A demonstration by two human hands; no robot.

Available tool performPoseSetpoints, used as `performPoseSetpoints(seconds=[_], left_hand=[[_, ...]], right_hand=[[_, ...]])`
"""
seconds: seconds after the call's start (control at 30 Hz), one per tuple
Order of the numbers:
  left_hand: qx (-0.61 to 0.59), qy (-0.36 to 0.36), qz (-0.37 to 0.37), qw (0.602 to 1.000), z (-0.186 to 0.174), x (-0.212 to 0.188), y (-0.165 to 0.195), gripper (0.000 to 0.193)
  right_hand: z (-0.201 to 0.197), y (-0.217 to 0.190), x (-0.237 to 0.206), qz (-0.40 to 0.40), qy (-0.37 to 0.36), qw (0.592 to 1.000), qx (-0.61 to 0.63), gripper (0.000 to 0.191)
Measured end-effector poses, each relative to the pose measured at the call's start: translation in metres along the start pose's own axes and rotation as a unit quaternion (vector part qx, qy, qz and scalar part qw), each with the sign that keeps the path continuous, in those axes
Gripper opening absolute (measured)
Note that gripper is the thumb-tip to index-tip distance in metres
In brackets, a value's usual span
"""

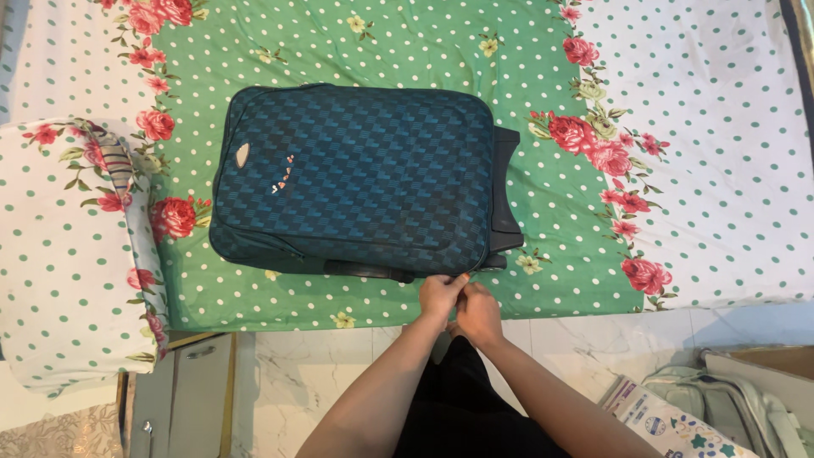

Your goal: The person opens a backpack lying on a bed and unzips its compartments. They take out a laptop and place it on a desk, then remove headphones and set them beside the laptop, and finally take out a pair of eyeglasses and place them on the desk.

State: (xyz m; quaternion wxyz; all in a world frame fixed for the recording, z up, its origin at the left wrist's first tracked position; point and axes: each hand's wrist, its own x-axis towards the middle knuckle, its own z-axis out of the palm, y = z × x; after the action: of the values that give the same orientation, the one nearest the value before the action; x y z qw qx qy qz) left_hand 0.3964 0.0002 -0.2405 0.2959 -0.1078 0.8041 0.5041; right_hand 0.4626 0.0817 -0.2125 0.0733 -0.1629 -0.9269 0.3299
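While a dark blue, checker-patterned suitcase (pixel 356 178) lies flat and closed on the bed, both hands meet at its near edge, close to the corner by the black base. The left hand (pixel 441 295) pinches something small at the zip line, probably the zip pull, though it is too small to tell for certain. The right hand (pixel 479 314) sits just beside it, touching the left; whether it grasps anything cannot be told.

Under the case spreads a green bedsheet (pixel 543 51) with white dots and red roses, bordered by white cloth with green dots. A pillow (pixel 64 254) in matching white dotted fabric rests at the left, near the suitcase. Below the bed runs a pale marble-look floor (pixel 331 382). A low cabinet (pixel 182 394) stands at lower left, and a pale bag (pixel 721 407) lies at lower right.
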Motion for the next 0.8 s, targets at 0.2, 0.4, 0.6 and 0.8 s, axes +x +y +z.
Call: performPoseSetpoints(seconds=[0.2,0.4,0.6,0.8], left_hand=[[-0.004,0.014,0.052,0.999,0.001,-0.006,-0.002,0.029],[0.198,0.057,0.21,0.956,-0.005,-0.018,0.0,0.02],[0.249,0.063,0.234,0.938,-0.015,-0.018,0.004,0.021],[0.266,0.073,0.297,0.914,-0.02,-0.012,0.009,0.019]], right_hand=[[-0.02,0.001,0.025,0.184,0.007,0.978,0.098,0.027],[-0.022,-0.012,0.052,0.41,-0.044,0.862,0.294,0.058],[-0.004,-0.014,0.056,0.452,0.006,0.787,0.42,0.068],[-0.001,-0.019,0.062,0.449,0.032,0.78,0.434,0.066]])
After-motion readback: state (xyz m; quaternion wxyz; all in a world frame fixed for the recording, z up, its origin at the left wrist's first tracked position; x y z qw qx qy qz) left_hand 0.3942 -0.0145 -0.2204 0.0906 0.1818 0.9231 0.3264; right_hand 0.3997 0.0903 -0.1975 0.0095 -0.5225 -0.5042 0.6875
